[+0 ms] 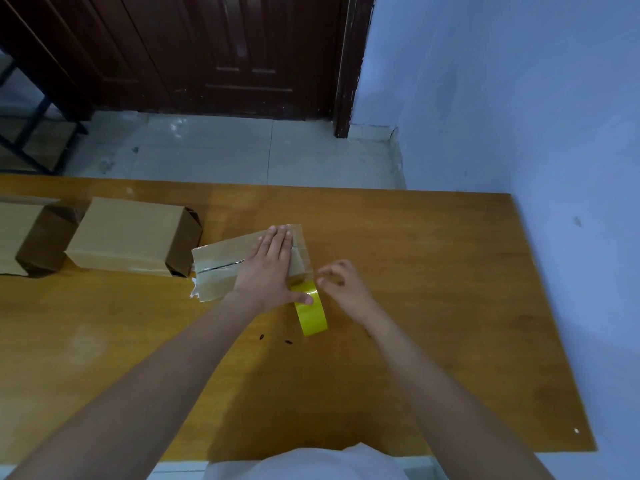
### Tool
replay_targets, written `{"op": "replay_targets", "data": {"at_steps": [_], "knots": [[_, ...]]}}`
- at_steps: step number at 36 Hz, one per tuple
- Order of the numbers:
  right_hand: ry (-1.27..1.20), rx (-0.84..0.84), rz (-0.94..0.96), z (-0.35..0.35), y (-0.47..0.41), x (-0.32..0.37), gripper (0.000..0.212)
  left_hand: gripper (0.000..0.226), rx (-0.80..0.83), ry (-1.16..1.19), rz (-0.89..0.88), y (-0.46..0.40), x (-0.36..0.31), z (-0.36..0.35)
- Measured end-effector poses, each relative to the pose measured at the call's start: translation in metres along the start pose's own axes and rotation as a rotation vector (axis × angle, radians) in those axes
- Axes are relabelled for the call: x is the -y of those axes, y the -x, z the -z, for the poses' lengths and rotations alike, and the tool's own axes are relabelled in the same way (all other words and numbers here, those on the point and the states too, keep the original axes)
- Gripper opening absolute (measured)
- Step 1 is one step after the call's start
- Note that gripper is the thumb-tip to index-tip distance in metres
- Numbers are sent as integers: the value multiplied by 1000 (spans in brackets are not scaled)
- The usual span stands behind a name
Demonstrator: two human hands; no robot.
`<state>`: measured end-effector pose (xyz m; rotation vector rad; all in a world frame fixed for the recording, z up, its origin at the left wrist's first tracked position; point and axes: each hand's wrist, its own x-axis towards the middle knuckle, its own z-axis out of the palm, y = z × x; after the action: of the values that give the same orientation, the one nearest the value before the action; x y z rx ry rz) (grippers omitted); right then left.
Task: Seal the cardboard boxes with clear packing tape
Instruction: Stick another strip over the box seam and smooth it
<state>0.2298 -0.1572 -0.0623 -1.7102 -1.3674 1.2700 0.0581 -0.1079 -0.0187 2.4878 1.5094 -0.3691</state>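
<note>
Nearest to me, at about six o'clock from the work, the yellow-looking tape roll (310, 311) stands on edge on the wooden table (433, 306), just beside the near right corner of the box being sealed; I judge it sits there because its strip is not yet cut from the box, so the roll can go no farther off. My left hand (270, 268) lies flat on the taped cardboard box (221, 268), fingers straight and together, thumb stretched back to touch the roll; that looks like a press to smooth the clear film over the centre seam and pin the box down. My right hand (341, 284) hovers at three o'clock of the roll, fingers loosely curled and apart, gripping nothing that I can see; it seems placed to pinch the strip at the box's right end for tearing, though the film there is too faint to trace. Glossy tape already shows along the seam, with a ragged tail at the box's left end. Farther out, at ten o'clock, a second cardboard box (128, 233) lies with its end flaps open, probably waiting its turn, and a third box (24, 237) beyond it at the table's left edge.
</note>
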Motion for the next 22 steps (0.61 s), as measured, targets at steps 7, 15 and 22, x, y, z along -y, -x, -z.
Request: {"op": "replay_targets", "data": {"at_steps": [7,15,22], "knots": [[-49,84,-65,-14,-9,4,21,135,-5,-2,-6,0,0,0],[-122,113,-160,-21,-14,12,22,134,-10,4,-9,1,1,-1],[-38,127,-156,-23,-15,16,20,134,-21,7,-17,1,3,-3]]}}
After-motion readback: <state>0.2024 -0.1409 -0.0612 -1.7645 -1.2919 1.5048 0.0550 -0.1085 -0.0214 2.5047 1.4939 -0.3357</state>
